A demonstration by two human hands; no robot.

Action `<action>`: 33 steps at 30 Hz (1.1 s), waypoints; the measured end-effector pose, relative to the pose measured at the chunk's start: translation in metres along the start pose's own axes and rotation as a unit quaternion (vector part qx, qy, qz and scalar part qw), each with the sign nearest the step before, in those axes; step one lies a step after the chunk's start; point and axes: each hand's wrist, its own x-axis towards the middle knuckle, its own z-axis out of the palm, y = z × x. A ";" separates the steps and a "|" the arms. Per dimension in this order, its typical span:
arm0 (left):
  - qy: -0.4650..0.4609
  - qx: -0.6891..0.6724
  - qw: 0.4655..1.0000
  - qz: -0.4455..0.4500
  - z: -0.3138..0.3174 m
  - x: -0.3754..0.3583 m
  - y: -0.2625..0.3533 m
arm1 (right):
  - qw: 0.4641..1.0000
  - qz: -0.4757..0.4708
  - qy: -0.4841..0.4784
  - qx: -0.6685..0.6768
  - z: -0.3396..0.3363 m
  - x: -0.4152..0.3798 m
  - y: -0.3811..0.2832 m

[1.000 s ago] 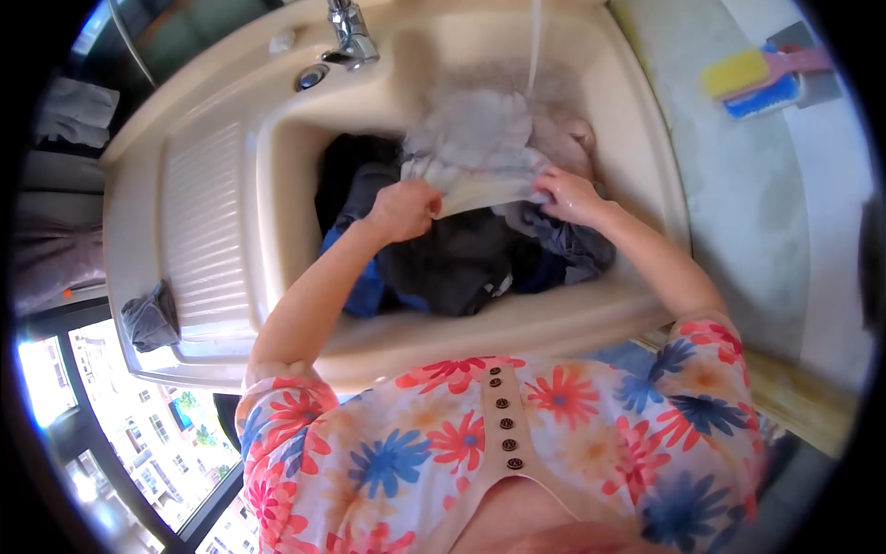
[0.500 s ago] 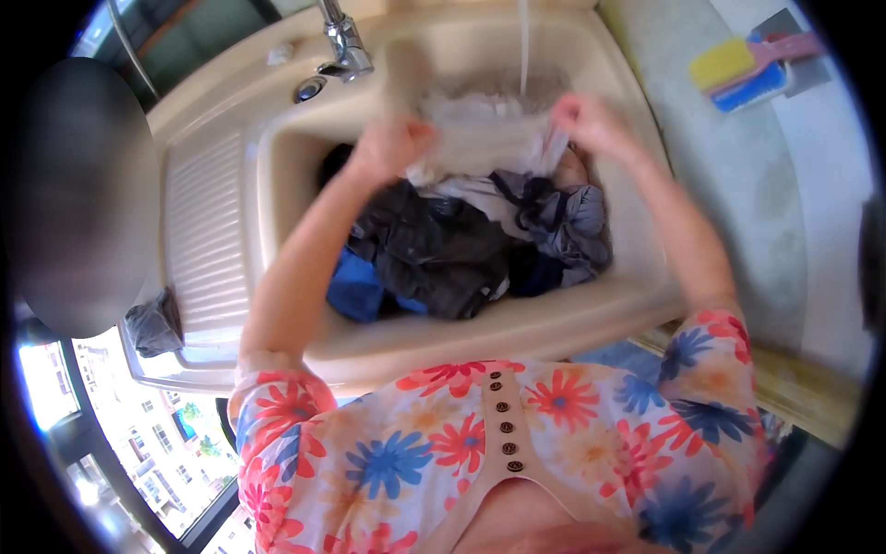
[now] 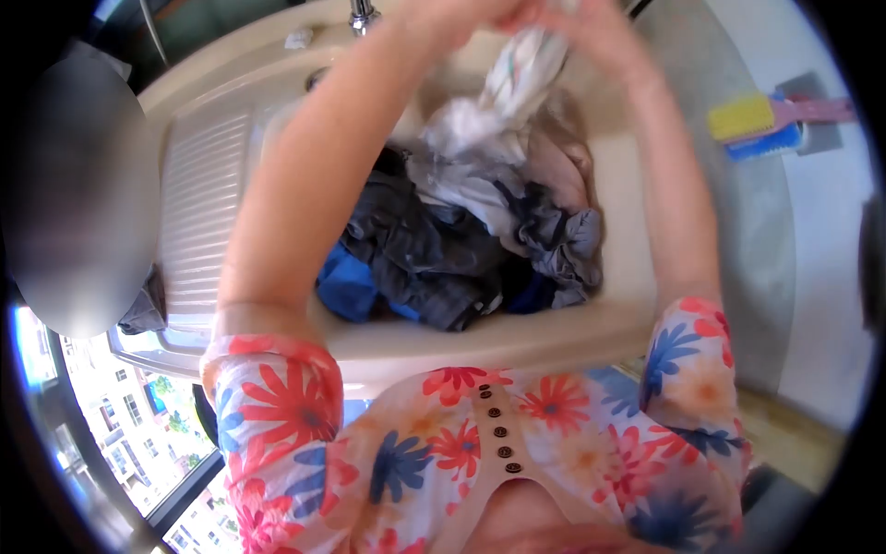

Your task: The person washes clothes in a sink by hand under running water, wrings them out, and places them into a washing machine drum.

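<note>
Raised at the top edge of the view, my left hand [image 3: 472, 17] and my right hand [image 3: 598, 35] are close together. Both are closed on a wet white cloth [image 3: 524, 72], blurred by motion and partly cut off by the frame. It hangs down from my fingers, its lower end reaching the laundry in the sink. Below lie a dark garment [image 3: 420, 231], a blue cloth [image 3: 346, 284], a grey garment with dark trim [image 3: 565, 247] and a pale pinkish cloth [image 3: 565, 157], bunched together.
The beige sink [image 3: 517, 340] has a ribbed drainboard [image 3: 205, 198] on its left and a chrome tap [image 3: 363, 15] behind. A grey cloth [image 3: 144, 307] hangs at the drainboard's edge. Right of the sink lie a yellow-bristled brush [image 3: 743, 118] and a blue brush [image 3: 768, 142]. A blurred grey oval [image 3: 83, 203] covers the far left.
Both hands have risen toward the top edge and come closer together. The white cloth, stretched sideways between them before, now hangs bunched from them.
</note>
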 end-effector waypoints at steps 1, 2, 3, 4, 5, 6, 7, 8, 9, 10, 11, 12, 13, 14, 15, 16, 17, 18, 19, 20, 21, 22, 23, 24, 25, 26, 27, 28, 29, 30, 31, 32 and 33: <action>-0.076 0.280 0.952 0.101 -0.026 -0.003 -0.082 | 0.999 0.018 0.015 -0.046 0.014 -0.011 0.040; 0.010 0.346 0.937 0.032 -0.030 -0.014 -0.129 | 0.995 0.037 0.028 -0.091 0.028 -0.022 0.079; -0.075 0.515 0.851 -0.068 -0.016 -0.041 -0.106 | 0.960 0.087 0.055 -0.262 0.049 -0.036 0.108; -0.090 0.410 0.901 -0.108 -0.020 -0.061 -0.136 | 0.972 0.048 0.044 -0.224 0.059 -0.053 0.179; -0.100 0.219 0.957 -0.163 -0.030 -0.082 -0.183 | 0.928 0.192 0.041 -0.316 0.080 -0.068 0.179; -0.096 0.230 0.950 -0.190 -0.030 -0.106 -0.196 | 0.910 0.216 0.018 -0.354 0.091 -0.090 0.210; -0.121 0.190 0.945 -0.237 -0.033 -0.124 -0.203 | 0.895 0.222 0.020 -0.386 0.102 -0.116 0.262; -0.146 0.242 0.932 -0.227 -0.034 -0.138 -0.192 | 0.879 0.228 0.022 -0.418 0.109 -0.134 0.295; -0.125 0.181 0.928 -0.301 -0.032 -0.150 -0.185 | 0.877 0.247 0.016 -0.412 0.114 -0.136 0.280; -0.125 0.169 0.930 -0.301 -0.032 -0.159 -0.189 | 0.875 0.265 0.013 -0.406 0.116 -0.136 0.265; -0.123 0.159 0.933 -0.298 -0.034 -0.167 -0.198 | 0.872 0.279 0.011 -0.402 0.114 -0.126 0.242; -0.120 0.146 0.937 -0.294 -0.036 -0.173 -0.201 | 0.858 0.280 -0.034 -0.429 0.107 -0.116 0.226; -0.118 0.153 0.938 -0.288 -0.038 -0.177 -0.199 | 0.841 0.281 -0.078 -0.455 0.096 -0.106 0.211; -0.102 0.139 0.939 -0.297 -0.041 -0.179 -0.193 | 0.822 0.283 -0.121 -0.480 0.085 -0.095 0.192; -0.086 0.123 0.940 -0.306 -0.043 -0.180 -0.183 | 0.888 0.289 -0.047 -0.353 0.070 -0.080 0.166; -0.073 0.105 0.940 -0.317 -0.044 -0.181 -0.179 | 0.932 0.290 0.027 -0.217 0.055 -0.066 0.131; -0.060 0.107 0.938 -0.324 -0.046 -0.182 -0.182 | 0.945 0.290 0.062 -0.139 0.042 -0.052 0.079; -0.050 0.099 0.940 -0.322 -0.047 -0.184 -0.181 | 0.972 0.204 0.063 -0.096 0.023 -0.041 0.045; -0.041 0.091 0.942 -0.322 -0.048 -0.185 -0.181 | 0.986 0.126 0.072 -0.075 0.004 -0.030 0.014; -0.032 0.083 0.942 -0.323 -0.048 -0.188 -0.180 | 0.984 0.097 0.095 -0.113 -0.004 -0.020 -0.034; -0.037 0.080 0.941 -0.326 -0.047 -0.189 -0.181 | 0.957 0.136 0.199 -0.163 -0.019 -0.006 -0.066; -0.040 0.077 0.942 -0.325 -0.047 -0.191 -0.184 | 0.984 0.030 0.131 -0.113 -0.054 0.002 -0.082; -0.043 0.074 0.942 -0.323 -0.047 -0.193 -0.188 | 0.974 0.010 0.178 -0.139 -0.043 0.006 -0.111; -0.047 0.072 0.943 -0.321 -0.046 -0.193 -0.190 | 0.960 -0.009 0.225 -0.166 -0.026 0.009 -0.140; -0.043 0.071 0.943 -0.322 -0.045 -0.192 -0.189 | 0.955 -0.086 0.242 -0.145 -0.014 0.013 -0.161; -0.039 0.071 0.943 -0.324 -0.043 -0.193 -0.188 | 0.945 -0.162 0.257 -0.123 -0.008 0.016 -0.175; -0.034 0.070 0.942 -0.326 -0.043 -0.194 -0.187 | 0.943 -0.193 0.241 -0.124 -0.012 0.017 -0.181; -0.036 0.067 0.943 -0.323 -0.043 -0.195 -0.190 | 0.941 -0.222 0.222 -0.125 -0.019 0.020 -0.185; -0.036 0.063 0.945 -0.320 -0.043 -0.196 -0.193 | 0.938 -0.251 0.201 -0.126 -0.023 0.024 -0.186; -0.035 0.058 0.946 -0.317 -0.043 -0.196 -0.196 | 0.937 -0.238 0.231 -0.108 -0.020 0.027 -0.180; -0.036 0.056 0.946 -0.317 -0.043 -0.196 -0.195 | 0.935 -0.225 0.259 -0.089 -0.014 0.029 -0.166; -0.036 0.055 0.946 -0.317 -0.044 -0.196 -0.195 | 0.932 -0.211 0.287 -0.069 -0.008 0.028 -0.146; -0.035 0.054 0.946 -0.317 -0.044 -0.196 -0.195 | 0.935 -0.116 0.282 -0.184 -0.010 0.020 -0.111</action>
